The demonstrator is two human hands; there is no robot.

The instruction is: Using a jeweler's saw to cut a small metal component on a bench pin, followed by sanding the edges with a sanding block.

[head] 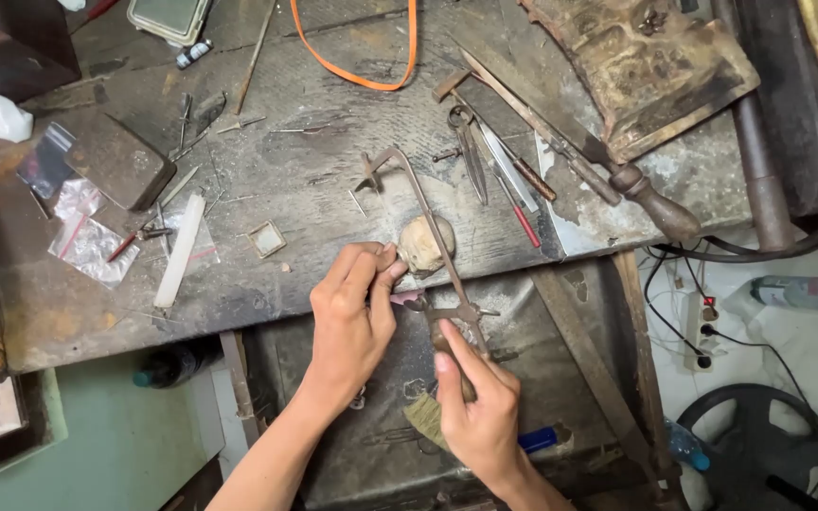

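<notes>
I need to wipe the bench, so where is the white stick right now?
In the head view the white stick lies on the bench's left part, between the small plastic bags and the little square frame, left of the left hand.

Left hand (pixel 352 317) pinching, seemingly; right hand (pixel 480 407) gripping.

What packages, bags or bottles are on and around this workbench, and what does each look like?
Small clear zip bags, red-striped, flat at the bench's left.
Grey plastic case, rectangular, top edge.
Clear plastic bottle, lying on the floor at right.
Blue-capped bottle, lower right, partly hidden.
</notes>
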